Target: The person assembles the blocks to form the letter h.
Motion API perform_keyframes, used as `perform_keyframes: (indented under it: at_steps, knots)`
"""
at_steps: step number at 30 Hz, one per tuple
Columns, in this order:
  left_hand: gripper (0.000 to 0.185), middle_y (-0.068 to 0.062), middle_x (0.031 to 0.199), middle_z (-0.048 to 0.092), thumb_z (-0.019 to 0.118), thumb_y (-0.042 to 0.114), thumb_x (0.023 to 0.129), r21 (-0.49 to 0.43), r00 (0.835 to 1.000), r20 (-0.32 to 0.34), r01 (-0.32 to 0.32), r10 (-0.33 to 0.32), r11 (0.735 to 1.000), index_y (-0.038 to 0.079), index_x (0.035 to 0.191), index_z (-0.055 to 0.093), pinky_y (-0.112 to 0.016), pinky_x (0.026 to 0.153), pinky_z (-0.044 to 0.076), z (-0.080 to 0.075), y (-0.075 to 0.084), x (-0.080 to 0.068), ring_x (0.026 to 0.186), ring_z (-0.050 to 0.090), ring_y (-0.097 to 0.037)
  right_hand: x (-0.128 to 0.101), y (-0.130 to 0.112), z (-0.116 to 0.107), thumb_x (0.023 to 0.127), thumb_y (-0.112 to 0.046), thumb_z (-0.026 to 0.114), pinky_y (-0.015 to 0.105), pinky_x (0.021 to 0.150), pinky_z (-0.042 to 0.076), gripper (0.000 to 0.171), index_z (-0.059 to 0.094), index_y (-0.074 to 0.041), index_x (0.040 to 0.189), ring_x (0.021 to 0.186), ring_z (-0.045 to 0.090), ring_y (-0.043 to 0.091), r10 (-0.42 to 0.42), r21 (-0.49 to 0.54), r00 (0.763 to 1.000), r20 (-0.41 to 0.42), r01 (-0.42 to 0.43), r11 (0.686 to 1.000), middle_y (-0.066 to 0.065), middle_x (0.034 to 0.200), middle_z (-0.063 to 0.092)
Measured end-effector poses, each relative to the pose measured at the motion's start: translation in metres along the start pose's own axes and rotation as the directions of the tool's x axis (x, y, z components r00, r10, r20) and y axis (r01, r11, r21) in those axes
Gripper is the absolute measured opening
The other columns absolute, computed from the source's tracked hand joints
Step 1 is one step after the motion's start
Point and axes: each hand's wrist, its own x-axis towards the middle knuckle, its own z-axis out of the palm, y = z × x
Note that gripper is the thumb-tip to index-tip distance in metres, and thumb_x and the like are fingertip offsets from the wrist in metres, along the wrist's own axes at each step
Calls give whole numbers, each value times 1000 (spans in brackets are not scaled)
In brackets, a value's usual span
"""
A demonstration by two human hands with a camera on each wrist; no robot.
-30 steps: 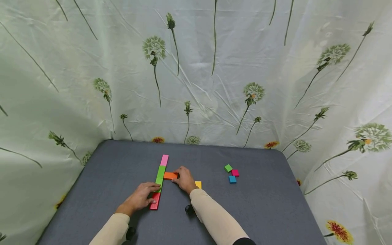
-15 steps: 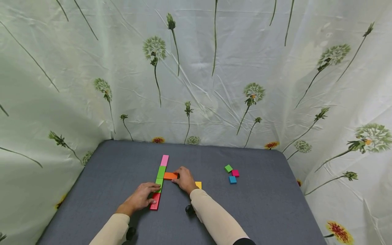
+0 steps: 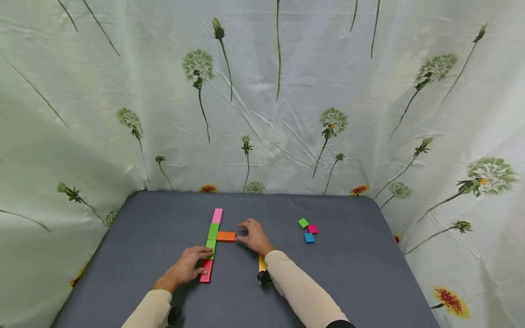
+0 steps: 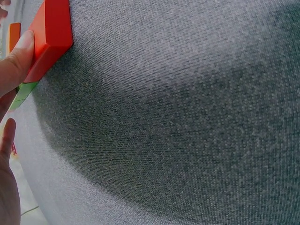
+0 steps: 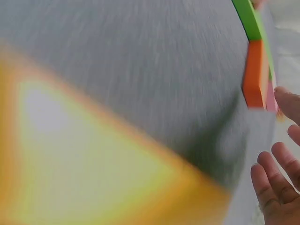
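A row of flat blocks runs away across the table: a red block (image 3: 207,273) nearest, then two green blocks (image 3: 213,231), then a pink block (image 3: 218,215). From the row's right side juts an orange block (image 3: 226,237), its end against the greens. My left hand (image 3: 184,265) rests on the row, thumb on the red block and fingertips on the nearer green one. Just right of the orange block is my right hand (image 3: 255,238), thumb and fingers spread with nothing between them. Under the right wrist lies a yellow block (image 3: 262,262), partly hidden; it looms large in the right wrist view.
Three small blocks, one green (image 3: 303,223), one magenta (image 3: 312,229) and one blue (image 3: 309,238), lie together on the right of the grey table (image 3: 352,273). A flower-printed curtain (image 3: 270,114) hangs behind the table and along its sides.
My right hand has let go of the orange block and moved slightly right. More of the yellow block shows below the wrist. The left hand stays put; the head view has shifted a little.
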Motion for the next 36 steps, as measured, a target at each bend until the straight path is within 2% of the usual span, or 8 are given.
perform_keyframes:
  at_steps: [6, 11, 14, 18, 21, 24, 29, 36]
  knots:
    - [48, -15, 115, 63, 84, 14, 71, 11, 999, -35, -26, 26, 1000, -2, 114, 68, -54, 92, 44, 1, -3, -2, 107, 57, -35, -14, 25, -28, 85, -24, 74, 34, 77, 50, 38, 67, -9, 119, 90, 56, 16, 24, -12, 998, -57, -24, 1000, 4, 106, 58]
    - [48, -14, 115, 63, 83, 14, 72, 21, 999, -30, -24, 25, 999, -2, 114, 67, -54, 93, 44, 0, -4, -2, 108, 58, -35, -32, 52, -47, 84, -23, 75, 36, 75, 50, 33, 70, -8, 114, 87, 56, 17, 56, -46, 986, -155, -64, 997, 4, 102, 59]
    - [48, -15, 115, 63, 83, 14, 71, 19, 999, -29, -28, 28, 999, -3, 114, 67, -54, 92, 44, -1, -4, -3, 107, 58, -35, -43, 68, -55, 83, -21, 76, 37, 77, 50, 30, 71, -7, 110, 88, 57, 18, 91, -42, 966, -241, -104, 994, 5, 100, 60]
    - [48, -14, 114, 64, 84, 14, 71, 22, 1000, -25, -14, 14, 1000, -2, 113, 68, -54, 92, 45, -2, -3, -5, 107, 58, -34, -57, 88, -64, 80, -17, 78, 42, 79, 50, 27, 73, -6, 105, 90, 59, 24, 107, -33, 925, -364, -127, 991, 7, 96, 61]
    - [48, -14, 115, 64, 84, 14, 71, 16, 1000, -16, 4, -4, 1000, -2, 114, 67, -54, 93, 45, -2, -3, -4, 108, 58, -34, -68, 102, -70, 79, -16, 79, 45, 80, 48, 26, 73, -5, 101, 90, 59, 27, 124, -37, 899, -420, -153, 987, 8, 94, 61]
    - [49, -13, 115, 64, 84, 14, 71, 19, 1000, -10, 3, -3, 1000, -2, 114, 67, -54, 93, 45, -3, -2, -3, 108, 58, -34, -78, 113, -75, 79, -15, 79, 48, 82, 47, 24, 74, -6, 100, 91, 58, 29, 160, -31, 887, -434, -192, 981, 10, 95, 59]
    - [50, -13, 116, 63, 84, 15, 72, 16, 1000, 12, 18, -18, 1000, -2, 116, 67, -54, 94, 44, -3, -1, -1, 109, 58, -34, -90, 126, -80, 79, -15, 79, 48, 83, 46, 23, 74, -3, 99, 91, 56, 30, 209, -20, 880, -427, -240, 971, 11, 95, 57]
    - [51, -12, 118, 63, 83, 16, 72, 1, 998, 29, 50, -50, 999, -1, 117, 67, -54, 96, 43, -1, 3, 2, 111, 57, -34, -98, 133, -82, 79, -11, 78, 45, 80, 48, 22, 74, -1, 99, 87, 56, 27, 219, -9, 880, -422, -245, 969, 11, 94, 55]
